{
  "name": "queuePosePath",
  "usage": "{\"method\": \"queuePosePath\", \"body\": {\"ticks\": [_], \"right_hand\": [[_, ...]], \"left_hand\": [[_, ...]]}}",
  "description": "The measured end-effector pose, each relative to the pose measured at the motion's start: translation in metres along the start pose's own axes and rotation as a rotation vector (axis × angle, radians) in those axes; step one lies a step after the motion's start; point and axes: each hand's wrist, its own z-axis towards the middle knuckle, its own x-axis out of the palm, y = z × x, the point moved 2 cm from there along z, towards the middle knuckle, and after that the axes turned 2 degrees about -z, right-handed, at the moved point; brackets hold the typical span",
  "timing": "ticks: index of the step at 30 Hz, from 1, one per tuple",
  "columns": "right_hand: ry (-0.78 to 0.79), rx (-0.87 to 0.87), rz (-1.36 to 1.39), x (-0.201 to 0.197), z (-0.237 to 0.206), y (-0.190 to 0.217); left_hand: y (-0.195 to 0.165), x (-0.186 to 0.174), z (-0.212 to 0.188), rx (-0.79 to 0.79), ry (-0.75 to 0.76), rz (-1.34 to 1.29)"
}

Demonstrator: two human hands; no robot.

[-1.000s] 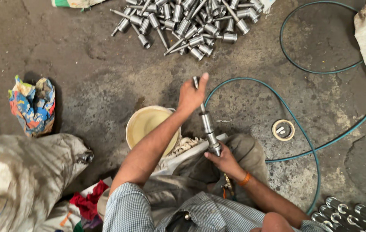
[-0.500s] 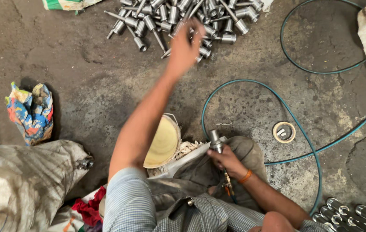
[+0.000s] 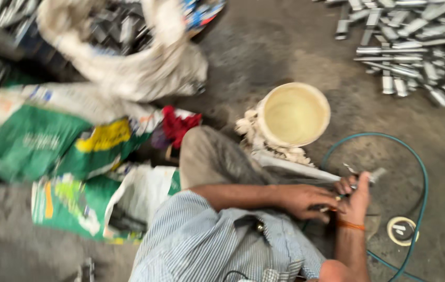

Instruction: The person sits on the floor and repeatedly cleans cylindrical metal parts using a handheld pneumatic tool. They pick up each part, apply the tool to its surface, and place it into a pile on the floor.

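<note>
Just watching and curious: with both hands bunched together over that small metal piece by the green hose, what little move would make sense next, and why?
Probably a steadying squeeze with the right hand, before any twisting. Both hands meet at the small metal part, whose tip pokes out beyond the right hand's fingers; the left hand lies against it from the side. The picture is blurred, so the exact grip is unclear.

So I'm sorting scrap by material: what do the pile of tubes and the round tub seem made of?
The pile of tubes looks like bare metal, probably steel: grey with bright glints. The round tub looks like plastic: cream, matte, thin rimmed. Blur leaves both uncertain.
</note>
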Motion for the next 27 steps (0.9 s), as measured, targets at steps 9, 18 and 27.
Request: {"method": "queuePosePath", "body": {"ticks": [9,18,27], "right_hand": [[0.078,-0.186,-0.126,0.030,-0.058,-0.011],[0.168,-0.082,-0.088,-0.006,-0.037,-0.020],[0.203,0.140,-0.075,-0.008,-0.043,-0.041]], "left_hand": [[0.035,0.017,-0.039,-0.916,-0.418,-0.286],[-0.030,0.002,-0.057,-0.026,-0.225,0.053],[-0.117,-0.098,-0.234,-0.426,-0.559,0.370]]}}
